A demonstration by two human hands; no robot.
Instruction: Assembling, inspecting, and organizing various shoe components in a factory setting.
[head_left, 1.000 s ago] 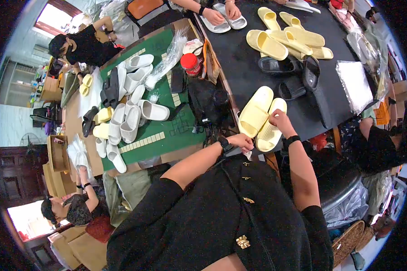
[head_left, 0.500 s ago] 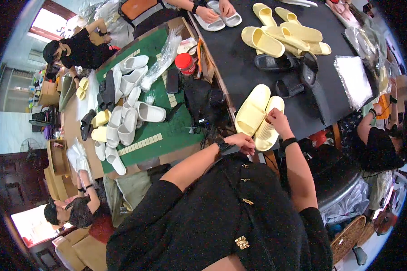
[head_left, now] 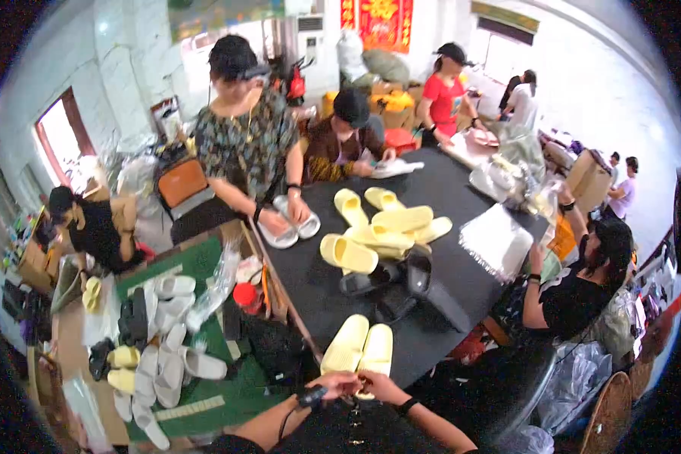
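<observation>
A pair of pale yellow slippers lies side by side at the near edge of the dark table, the left slipper [head_left: 346, 342] beside the right slipper [head_left: 378, 346]. My left hand [head_left: 342, 384] is closed just at the heel end of the left one. Close against it, my right hand [head_left: 382, 387] has its fingers pinched together over the heel of the right one. Whatever small thing lies between the fingers is too blurred to make out. Dark bands circle both wrists.
Beyond the pair lie piled yellow slippers [head_left: 390, 223], black slippers [head_left: 430, 291] and clear plastic bags [head_left: 498, 236]. Grey slippers [head_left: 165, 367] and a red-lidded jar [head_left: 246, 296] occupy the green mat at left. Co-workers surround the tables; one handles white slippers [head_left: 280, 231].
The view has tilted up, showing more of the room and people. My right hand has drawn back from the right slipper's middle to its heel, meeting my left hand.
</observation>
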